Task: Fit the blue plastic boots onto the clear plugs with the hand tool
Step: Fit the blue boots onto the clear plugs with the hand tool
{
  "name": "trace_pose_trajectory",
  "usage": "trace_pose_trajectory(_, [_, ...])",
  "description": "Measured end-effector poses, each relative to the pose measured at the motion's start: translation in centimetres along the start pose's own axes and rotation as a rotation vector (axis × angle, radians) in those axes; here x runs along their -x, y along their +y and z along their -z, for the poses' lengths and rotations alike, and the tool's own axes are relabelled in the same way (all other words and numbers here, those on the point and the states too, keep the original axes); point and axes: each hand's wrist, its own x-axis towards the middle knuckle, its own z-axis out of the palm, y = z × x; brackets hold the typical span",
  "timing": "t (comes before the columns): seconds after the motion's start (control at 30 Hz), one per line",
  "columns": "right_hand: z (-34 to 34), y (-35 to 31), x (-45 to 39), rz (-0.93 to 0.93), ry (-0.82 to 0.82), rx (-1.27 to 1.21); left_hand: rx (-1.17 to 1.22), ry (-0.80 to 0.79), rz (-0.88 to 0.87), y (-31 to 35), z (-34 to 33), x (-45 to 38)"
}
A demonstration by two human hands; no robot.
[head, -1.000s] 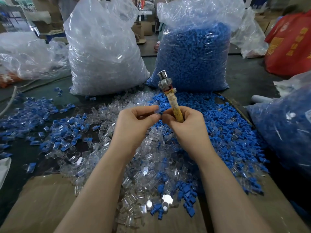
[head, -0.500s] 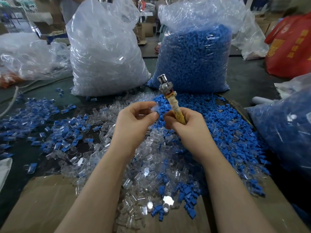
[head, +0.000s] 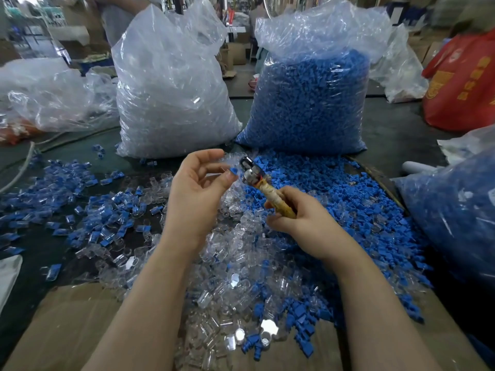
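My right hand (head: 302, 220) grips the hand tool (head: 263, 187) by its tape-wrapped handle; the metal head points up and to the left. My left hand (head: 197, 194) is raised beside that head and pinches a small blue boot (head: 233, 171) with a clear plug between thumb and fingertips, just left of the tool's tip. Under both hands lies a heap of loose clear plugs (head: 241, 263). To its right spreads a heap of loose blue boots (head: 356, 210).
A big bag of clear plugs (head: 171, 103) and a big bag of blue boots (head: 310, 103) stand behind the heaps. Fitted blue-and-clear pieces (head: 80, 210) are scattered at left. Another blue-filled bag (head: 455, 210) sits at right, brown cardboard (head: 67, 330) lies in front.
The tool has tipped down and to the left, its head now lower. My left hand has opened out, rising from the right hand towards the tool's head with the piece in its fingertips.
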Motion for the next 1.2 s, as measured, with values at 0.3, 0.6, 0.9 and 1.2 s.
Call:
trace_pose_trajectory(0.3, [-0.22, 0.15, -0.04, 0.009, -0.024, 0.06, -0.072, -0.028, -0.037, 0.63, 0.54, 0.07])
trace_pose_trajectory(0.6, [-0.25, 0.03, 0.03, -0.027, -0.073, 0.072, -0.122, -0.038, -0.028, 0.54, 0.61, 0.21])
trace_pose_trajectory(0.9, [-0.38, -0.62, 0.16, 0.013, -0.09, 0.303, -0.144, -0.048, -0.007, 0.41, 0.86, 0.13])
trace_pose_trajectory(1.2, [-0.44, -0.29, 0.21, 0.001, 0.022, 0.342, -0.153, -0.068, -0.008, 0.17, 0.93, 0.08])
